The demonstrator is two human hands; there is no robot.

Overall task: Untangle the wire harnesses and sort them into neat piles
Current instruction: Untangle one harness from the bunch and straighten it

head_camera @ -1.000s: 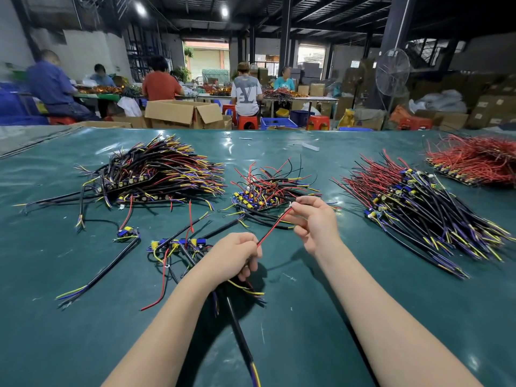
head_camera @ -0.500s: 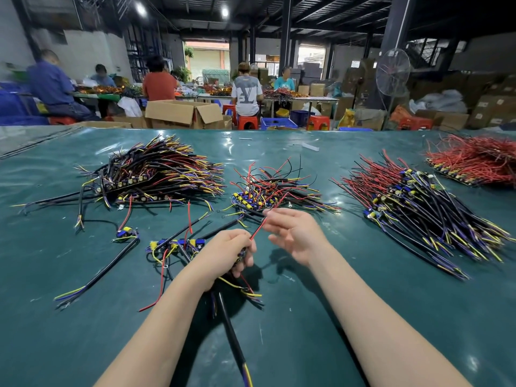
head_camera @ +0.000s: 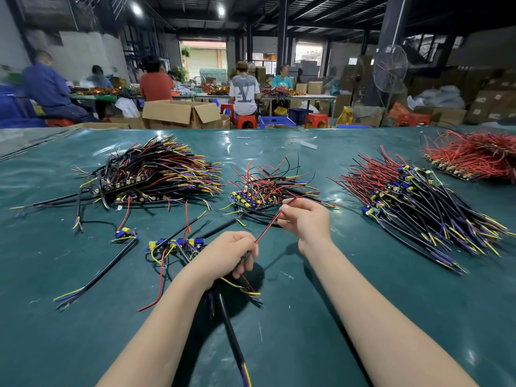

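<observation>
My left hand grips a wire harness above the green table; its black cable hangs down toward me with yellow and purple ends. A thin red wire runs taut from that fist up to my right hand, which pinches it between thumb and fingers. Just behind my right hand lies a small pile of harnesses. A big dark pile sits at the left and a long pile at the right. A red-wired pile lies far right.
A few loose harnesses lie left of my left hand, with a single one further left and a long black cable. Beyond the green table's far edge, people sit at benches among cardboard boxes and stools.
My right hand slid up along the red wire, away from my left hand, drawing it taut. The left hand stayed nearly in place with the harness.
</observation>
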